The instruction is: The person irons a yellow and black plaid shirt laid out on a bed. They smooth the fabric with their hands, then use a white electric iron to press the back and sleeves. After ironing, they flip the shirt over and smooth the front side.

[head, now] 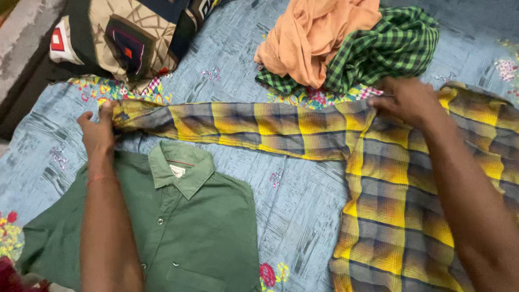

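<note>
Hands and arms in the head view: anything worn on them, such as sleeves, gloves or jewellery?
Both forearms are bare, with no sleeves in view. The left hand and right hand wear no gloves. No watch, ring or bracelet is visible. A thin thread may circle the left wrist; too faint to tell.

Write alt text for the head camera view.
Two hands stretch a sleeve of a yellow plaid shirt flat on a blue bedsheet: left hand at the cuff, right hand at the shoulder. A folded green shirt lies below; crumpled clothes sit above.
</note>
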